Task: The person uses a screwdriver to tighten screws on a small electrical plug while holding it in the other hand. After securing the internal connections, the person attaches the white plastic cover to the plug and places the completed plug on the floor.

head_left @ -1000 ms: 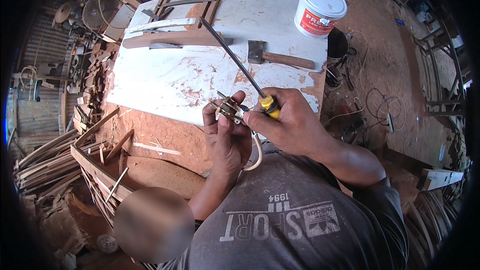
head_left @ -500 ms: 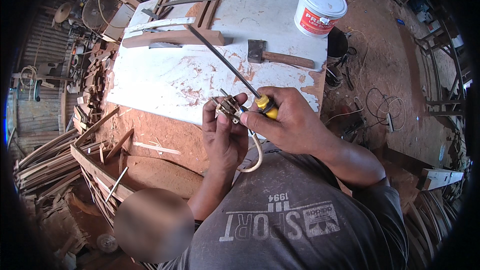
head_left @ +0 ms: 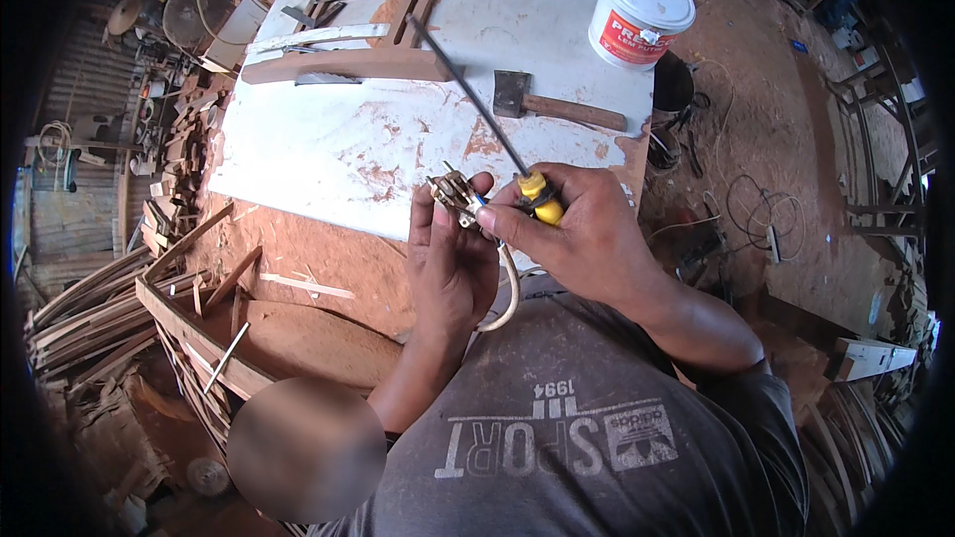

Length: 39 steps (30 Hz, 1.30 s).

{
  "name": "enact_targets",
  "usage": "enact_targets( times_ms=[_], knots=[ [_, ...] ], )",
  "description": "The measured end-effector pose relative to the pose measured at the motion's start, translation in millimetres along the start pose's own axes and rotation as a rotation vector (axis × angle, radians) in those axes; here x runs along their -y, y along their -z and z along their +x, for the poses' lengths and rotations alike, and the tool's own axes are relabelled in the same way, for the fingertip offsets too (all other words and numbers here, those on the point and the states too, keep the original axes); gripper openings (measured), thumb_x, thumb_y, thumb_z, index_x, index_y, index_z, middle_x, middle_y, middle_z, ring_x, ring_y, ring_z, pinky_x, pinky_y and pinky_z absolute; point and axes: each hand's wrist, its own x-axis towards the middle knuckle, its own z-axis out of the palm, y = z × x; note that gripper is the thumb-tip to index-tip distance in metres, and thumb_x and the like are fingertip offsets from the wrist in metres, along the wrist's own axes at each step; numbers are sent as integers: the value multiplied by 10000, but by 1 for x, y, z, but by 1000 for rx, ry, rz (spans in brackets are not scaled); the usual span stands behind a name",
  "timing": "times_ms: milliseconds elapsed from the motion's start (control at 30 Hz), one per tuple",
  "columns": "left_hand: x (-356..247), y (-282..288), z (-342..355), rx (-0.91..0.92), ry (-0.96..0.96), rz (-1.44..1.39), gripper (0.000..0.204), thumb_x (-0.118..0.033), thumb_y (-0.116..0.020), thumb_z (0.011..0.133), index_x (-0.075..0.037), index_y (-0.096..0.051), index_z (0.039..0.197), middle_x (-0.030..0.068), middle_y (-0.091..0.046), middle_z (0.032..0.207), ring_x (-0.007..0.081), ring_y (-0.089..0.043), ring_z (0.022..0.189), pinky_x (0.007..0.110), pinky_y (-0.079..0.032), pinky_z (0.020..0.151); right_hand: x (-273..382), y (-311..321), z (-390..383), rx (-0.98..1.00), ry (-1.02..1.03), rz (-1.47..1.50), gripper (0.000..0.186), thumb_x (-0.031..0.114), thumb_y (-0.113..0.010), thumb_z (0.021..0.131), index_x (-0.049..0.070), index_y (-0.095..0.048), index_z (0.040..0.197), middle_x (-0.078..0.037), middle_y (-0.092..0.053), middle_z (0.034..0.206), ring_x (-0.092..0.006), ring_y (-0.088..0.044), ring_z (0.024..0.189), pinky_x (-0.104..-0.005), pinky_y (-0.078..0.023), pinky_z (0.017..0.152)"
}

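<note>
My left hand (head_left: 445,273) is closed, pinching an opened electrical plug (head_left: 453,193) with bare metal pins and inner parts showing. From the plug a cream cable (head_left: 514,288) curves down toward my shirt. A screwdriver (head_left: 543,201) with a yellow and black handle lies in my right hand (head_left: 595,234), its long shaft slanting up and left over the table, clear of the plug. With thumb and forefinger, that same hand also pinches at a short blue wire (head_left: 481,203) beside the plug. The wire's end is hidden by the fingers.
Ahead stands a white worktable (head_left: 318,159). It bears a hatchet (head_left: 577,112), a lidded white bucket (head_left: 645,2) and a wooden frame (head_left: 348,67) with metal tools. Wood strips (head_left: 90,303) are piled at the left. A tangled cord (head_left: 771,214) lies on the floor at right.
The screwdriver and my right hand have shifted slightly to the right, and its shaft tip has moved right. The plug has turned slightly in my left hand, which keeps its grip.
</note>
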Motion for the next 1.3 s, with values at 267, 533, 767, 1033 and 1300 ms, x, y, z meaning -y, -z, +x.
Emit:
enact_targets(
  times_ms=[267,533,767,1033,1300],
  knots=[
    [6,-6,0,-64,-24,60,354,-259,-538,1063,-84,-463,1362,157,-609,1299,238,-617,1199,400,-527,1040,-9,-5,0,-100,58,30,196,137,-749,905,-48,-708,957,-96,-719,804,-114,-664,738,-273,-522,638],
    [8,2,-1,31,-70,50,300,-220,-507,1073,-81,-477,1337,178,-617,1301,256,-612,1227,408,-538,1040,4,1,-3,-44,40,-50,257,221,-711,921,-36,-702,937,-185,-700,744,-257,-707,663,-369,-514,596],
    [7,1,-2,52,-83,91,292,-192,-527,1064,-122,-491,1345,147,-627,1300,284,-598,1256,436,-524,1041,14,9,-3,-17,79,-157,258,225,-711,918,-31,-711,950,-182,-704,744,-260,-712,663,-371,-519,598],
    [7,8,-2,108,-86,62,312,-185,-505,1071,-143,-482,1380,158,-622,1318,275,-603,1247,431,-524,1059,13,9,-3,-37,97,-136,267,232,-699,936,-35,-698,950,-181,-697,726,-265,-702,635,-368,-516,580],
    [6,10,1,125,-93,83,303,-191,-513,1068,-122,-495,1363,163,-624,1309,272,-609,1240,416,-536,1050,6,3,-5,-76,95,-104,280,237,-681,958,-40,-672,923,-182,-680,701,-271,-697,618,-377,-508,561]
  ],
)
